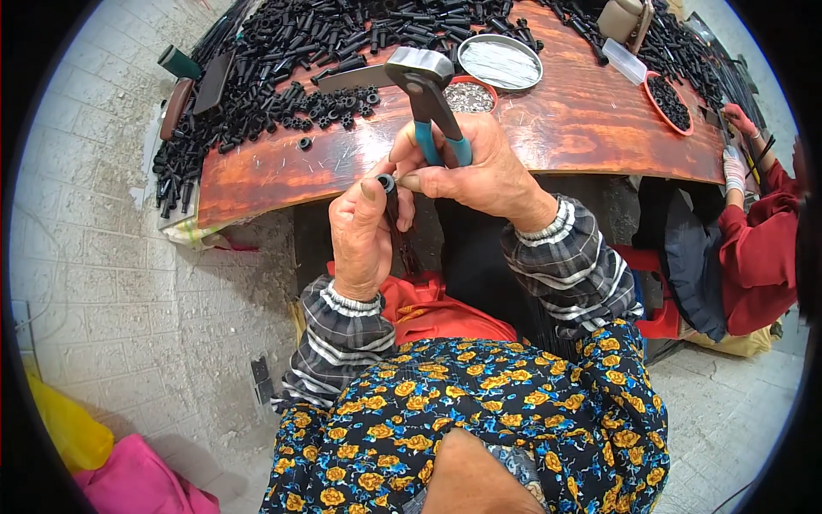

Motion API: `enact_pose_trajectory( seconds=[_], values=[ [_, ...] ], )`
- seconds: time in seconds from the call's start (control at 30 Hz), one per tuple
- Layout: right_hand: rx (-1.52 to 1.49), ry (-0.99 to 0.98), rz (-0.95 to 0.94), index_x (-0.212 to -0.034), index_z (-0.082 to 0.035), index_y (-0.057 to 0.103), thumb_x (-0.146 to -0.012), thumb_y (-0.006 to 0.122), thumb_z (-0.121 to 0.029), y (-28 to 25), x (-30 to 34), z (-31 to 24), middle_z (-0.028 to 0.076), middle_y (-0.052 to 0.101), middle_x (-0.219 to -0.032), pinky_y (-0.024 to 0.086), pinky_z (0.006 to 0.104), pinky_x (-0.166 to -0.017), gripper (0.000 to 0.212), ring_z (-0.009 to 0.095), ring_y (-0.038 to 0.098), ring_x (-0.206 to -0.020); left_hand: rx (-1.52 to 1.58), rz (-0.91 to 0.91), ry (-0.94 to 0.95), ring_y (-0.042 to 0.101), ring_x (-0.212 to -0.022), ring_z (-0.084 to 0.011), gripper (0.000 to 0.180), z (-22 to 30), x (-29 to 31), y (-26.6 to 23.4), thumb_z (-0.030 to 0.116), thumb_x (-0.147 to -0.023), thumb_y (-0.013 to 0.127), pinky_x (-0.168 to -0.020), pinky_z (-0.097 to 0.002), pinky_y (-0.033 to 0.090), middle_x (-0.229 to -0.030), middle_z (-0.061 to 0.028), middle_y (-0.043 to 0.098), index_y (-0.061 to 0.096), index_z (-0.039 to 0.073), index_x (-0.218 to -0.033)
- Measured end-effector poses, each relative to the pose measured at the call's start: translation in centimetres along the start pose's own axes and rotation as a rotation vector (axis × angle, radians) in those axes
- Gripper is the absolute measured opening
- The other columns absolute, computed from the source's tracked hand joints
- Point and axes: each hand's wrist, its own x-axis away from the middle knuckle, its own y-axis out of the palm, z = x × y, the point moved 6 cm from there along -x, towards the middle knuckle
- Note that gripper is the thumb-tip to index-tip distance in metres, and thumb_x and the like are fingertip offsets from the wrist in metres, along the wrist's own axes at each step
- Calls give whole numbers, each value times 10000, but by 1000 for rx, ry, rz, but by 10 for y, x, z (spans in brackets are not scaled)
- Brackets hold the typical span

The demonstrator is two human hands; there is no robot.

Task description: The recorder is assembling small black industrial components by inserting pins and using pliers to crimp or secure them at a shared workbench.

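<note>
My right hand (484,176) is closed around the teal handles of a pair of end-cutting pincers (431,104), whose metal head points up and away from me. Between the thumb and fingers of my left hand (355,236) is a small black tubular part (387,183), with its round open end facing up. My right thumb and fingertips come close beside that end; whether they pinch something fine there is too small to tell. Both hands are just off the near edge of the wooden table (582,133).
Heaped black tubular parts (317,43) cover the table's far side and left end. A round metal tray (533,79) of thin pale strips overlaps a red-rimmed dish (491,96) of small metal bits. At right, a co-worker in red (762,240) sits near a red bowl (682,127) of black pieces.
</note>
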Motion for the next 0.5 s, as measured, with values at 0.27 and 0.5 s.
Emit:
enact_pose_trajectory(
  seconds=[0.27,0.5],
  values=[
    [13,24,16,-981,52,601,-821,620,23,0,0,-3,81,647,-830,497,250,-601,163,170,668,-672,-1,-9,1,442,-636,-70,707,0,-1,0,526,-906,544,-561,-213,338,-752,3,533,507,-71,-1283],
    [72,18,38,-973,46,619,-806,619,10,-1,-1,-7,72,652,-832,475,233,-607,171,137,646,-682,1,-7,2,444,-638,-72,707,-3,0,-1,522,-907,544,-563,-215,338,-755,-1,538,503,-73,-1286]
  ],
)
